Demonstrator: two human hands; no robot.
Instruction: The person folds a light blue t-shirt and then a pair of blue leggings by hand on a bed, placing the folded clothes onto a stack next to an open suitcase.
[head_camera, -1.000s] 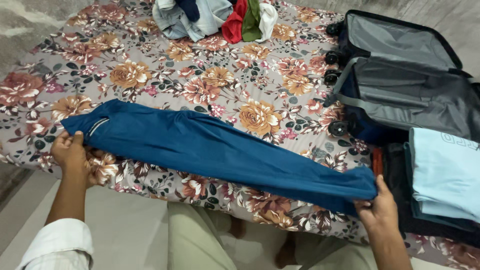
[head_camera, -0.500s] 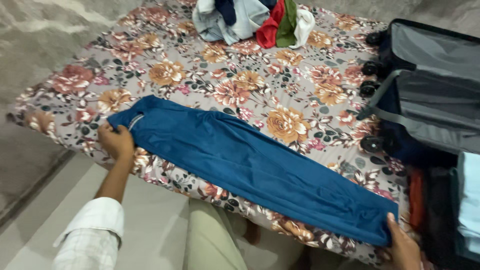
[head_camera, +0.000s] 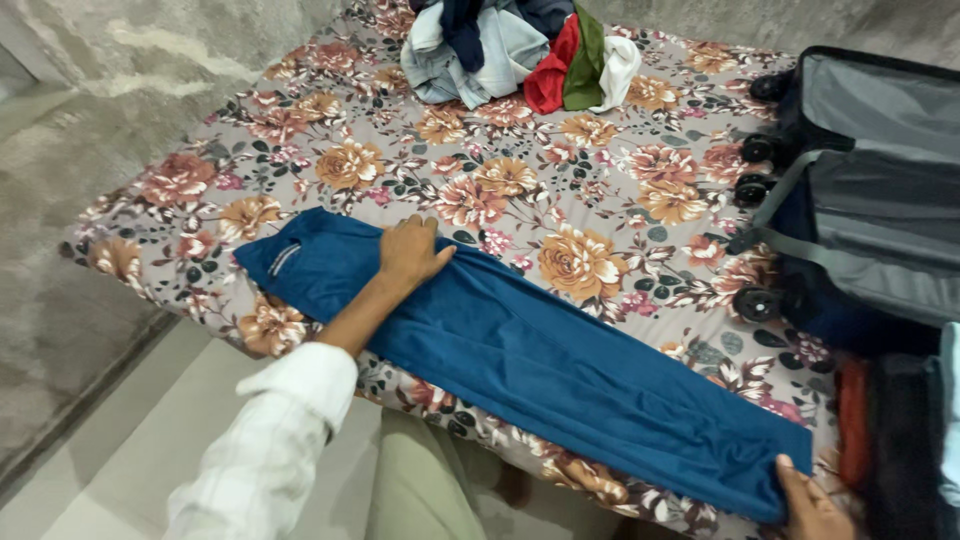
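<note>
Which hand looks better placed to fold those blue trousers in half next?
Probably the right hand: it grips the end of the blue trousers at the bed's near edge, ready to carry it across. The left hand lies flat on the cloth near the other end, pinning it.

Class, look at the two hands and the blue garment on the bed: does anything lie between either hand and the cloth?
Nothing visible does. The left hand lies flat on the blue garment near its upper edge, and the right hand grips its lower right corner directly.

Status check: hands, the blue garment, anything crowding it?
Left hand flat on blue garment. Right hand pinching its end. Open suitcase close by; nothing on the garment.
</note>
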